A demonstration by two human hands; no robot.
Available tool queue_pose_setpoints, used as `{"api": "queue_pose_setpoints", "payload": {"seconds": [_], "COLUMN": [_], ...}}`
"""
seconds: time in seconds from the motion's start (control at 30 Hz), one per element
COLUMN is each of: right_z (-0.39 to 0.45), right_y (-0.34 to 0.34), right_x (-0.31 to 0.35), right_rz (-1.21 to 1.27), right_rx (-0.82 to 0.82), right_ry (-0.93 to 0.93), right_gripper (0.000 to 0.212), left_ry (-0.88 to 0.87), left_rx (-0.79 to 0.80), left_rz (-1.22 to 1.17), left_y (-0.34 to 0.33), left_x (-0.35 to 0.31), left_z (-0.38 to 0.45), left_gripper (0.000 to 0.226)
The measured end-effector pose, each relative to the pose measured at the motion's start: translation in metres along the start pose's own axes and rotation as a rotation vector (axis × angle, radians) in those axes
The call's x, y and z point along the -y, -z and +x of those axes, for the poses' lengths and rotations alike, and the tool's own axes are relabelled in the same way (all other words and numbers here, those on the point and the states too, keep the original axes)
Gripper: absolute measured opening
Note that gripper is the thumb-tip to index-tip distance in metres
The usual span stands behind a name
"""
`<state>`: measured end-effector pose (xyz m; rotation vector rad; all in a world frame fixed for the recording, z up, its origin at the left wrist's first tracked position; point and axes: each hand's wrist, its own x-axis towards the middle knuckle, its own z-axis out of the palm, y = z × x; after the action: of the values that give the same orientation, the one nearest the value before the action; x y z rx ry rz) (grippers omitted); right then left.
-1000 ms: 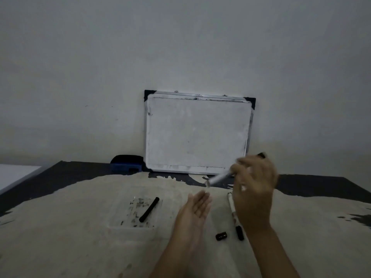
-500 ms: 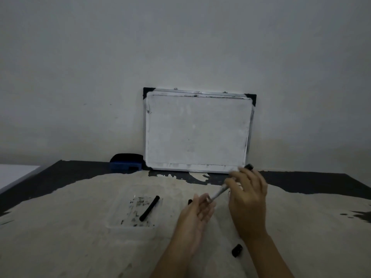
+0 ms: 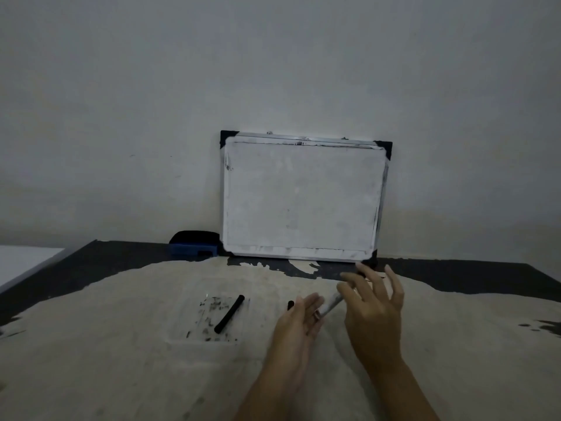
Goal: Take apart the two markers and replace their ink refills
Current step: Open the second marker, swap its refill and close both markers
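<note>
Table [image 3: 91, 344]: covered by a pale, worn cloth, with dark surface showing along the far edge.
Whiteboard [image 3: 303, 199]: stood propped against the wall at the far edge of the table, smudged, black corner caps.
Eraser [image 3: 194, 246]: blue and black, lay just left of the whiteboard's lower corner.
Clear tray [image 3: 209, 337]: ink-smeared, sat left of both hands.
Right hand [image 3: 375, 311]: fingers were spread and loosely curled; thumb and forefinger appeared to pinch the upper end of the marker barrel — contact was blurred.
Left hand [image 3: 299, 322]: was held palm up and open, fingers extended, nothing clasped.
Marker barrel [image 3: 331, 305]: pale, tilted, ran from the right hand's fingertips down to the left hand's fingertips, its lower end touching or just above them — which of the two could not be told.
Black refill [image 3: 229, 313]: lay diagonally in the clear tray, well apart from either hand.
Small black piece [image 3: 290, 304]: lay on the cloth just left of the left hand's fingertips.
</note>
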<state>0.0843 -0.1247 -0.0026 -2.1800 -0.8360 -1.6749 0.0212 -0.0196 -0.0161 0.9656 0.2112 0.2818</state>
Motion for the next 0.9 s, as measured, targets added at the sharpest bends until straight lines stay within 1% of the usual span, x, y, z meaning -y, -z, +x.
{"api": "queue_pose_setpoints", "payload": {"seconds": [0.03, 0.13, 0.17, 0.27, 0.37, 0.43, 0.57, 0.7, 0.9], "right_z": [0.000, 0.001, 0.000, -0.001, -0.002, -0.005, -0.005, -0.001, -0.011], "right_y": [-0.001, -0.001, -0.001, -0.002, -0.005, -0.005, -0.006, -0.005, -0.009], "right_x": [0.000, -0.002, -0.002, 0.000, -0.001, -0.001, -0.002, -0.004, -0.008], "right_rz": [-0.001, 0.000, -0.006, 0.017, 0.022, 0.021, 0.037, 0.062, 0.099], "right_rx": [-0.015, -0.034, -0.024, -0.053, -0.045, -0.040, -0.049, -0.095, -0.031], "right_ry": [-0.023, -0.090, -0.078, -0.092, -0.078, -0.066, -0.099, -0.164, -0.220], "right_gripper": [0.014, 0.038, 0.038, 0.027, 0.023, 0.023, 0.024, 0.023, 0.017], "left_ry": [-0.004, -0.007, -0.006, -0.014, -0.026, -0.024, -0.023, -0.023, -0.033], "left_rx": [0.002, 0.000, 0.001, 0.000, 0.003, 0.007, 0.002, -0.013, 0.002], "left_rz": [0.002, 0.016, 0.016, 0.009, 0.024, 0.033, 0.031, 0.030, 0.051], "left_y": [0.000, 0.001, 0.001, 0.003, 0.003, 0.002, 0.003, 0.001, 0.005], "left_x": [-0.001, -0.001, -0.001, 0.000, -0.001, 0.000, 0.001, -0.002, 0.000], "left_z": [0.000, 0.002, 0.002, 0.002, 0.002, 0.001, 0.001, 0.000, 0.001], "left_gripper": [0.035, 0.034, 0.034, 0.035, 0.033, 0.033, 0.034, 0.027, 0.028]}}
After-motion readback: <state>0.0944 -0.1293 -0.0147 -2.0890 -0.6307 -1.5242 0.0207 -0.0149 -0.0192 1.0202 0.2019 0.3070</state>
